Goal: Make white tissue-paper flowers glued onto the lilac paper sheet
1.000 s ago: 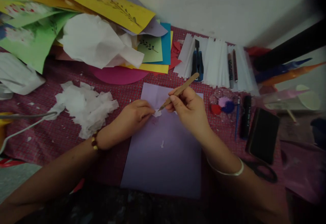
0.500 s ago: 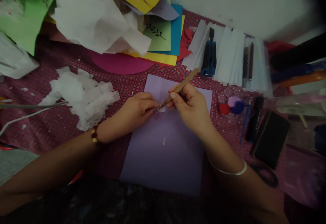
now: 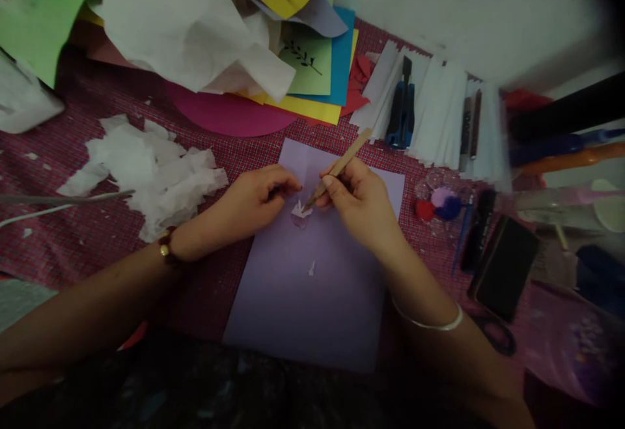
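My right hand (image 3: 361, 198) pinches a flat wooden stick (image 3: 349, 153) with a narrow tip. That tip touches a small white paper scrap (image 3: 301, 210) on a purple sheet (image 3: 307, 318). Beside the scrap, my left hand (image 3: 256, 198) rests near the sheet's left edge. Its thumb and forefinger are apart, with nothing visible between them; the other fingers are curled and partly hidden. A faint wet-looking patch shows just below the scrap. Further down the sheet lies a smaller white bit (image 3: 311, 269).
Torn white tissue (image 3: 156, 172) is heaped at left. Behind are crumpled white paper (image 3: 180, 32) and coloured sheets (image 3: 342, 58). To the right lie a blue-handled cutter (image 3: 401, 107), white strips (image 3: 434, 110), a paint palette (image 3: 430, 188), a dark phone-like block (image 3: 505, 266) and scissors (image 3: 498, 334).
My left fingers have let go of the scrap and drawn back left, opening. The stick's tip stays on the scrap, which is now more visible. The view has shifted slightly.
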Demonstrator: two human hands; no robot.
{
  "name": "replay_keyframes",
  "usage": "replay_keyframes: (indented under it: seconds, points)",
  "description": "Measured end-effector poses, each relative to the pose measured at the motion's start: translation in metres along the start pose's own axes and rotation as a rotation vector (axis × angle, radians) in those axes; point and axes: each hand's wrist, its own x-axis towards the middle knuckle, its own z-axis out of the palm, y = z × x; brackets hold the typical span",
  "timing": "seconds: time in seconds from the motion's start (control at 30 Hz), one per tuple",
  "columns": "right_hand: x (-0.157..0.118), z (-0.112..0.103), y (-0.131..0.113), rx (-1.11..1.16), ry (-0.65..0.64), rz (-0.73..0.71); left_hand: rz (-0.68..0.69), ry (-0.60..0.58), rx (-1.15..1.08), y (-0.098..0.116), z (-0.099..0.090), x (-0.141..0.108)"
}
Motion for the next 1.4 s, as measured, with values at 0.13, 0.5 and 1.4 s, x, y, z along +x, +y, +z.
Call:
replay_keyframes:
  seconds: [0.13, 0.5, 1.4]
  points:
    - [0.000, -0.005, -0.005, 0.035, 0.088, -0.017, -0.004, -0.006, -0.011, 0.000, -0.001, 0.001]
    - [-0.020, 0.002, -0.008, 0.028, -0.016, -0.174, -0.051, 0.064, -0.112, 0.000, -0.004, 0.001]
    - [-0.023, -0.018, -0.027, 0.505, 0.267, -0.081, 0.144, 0.486, -0.517, 0.041, -0.088, -0.043]
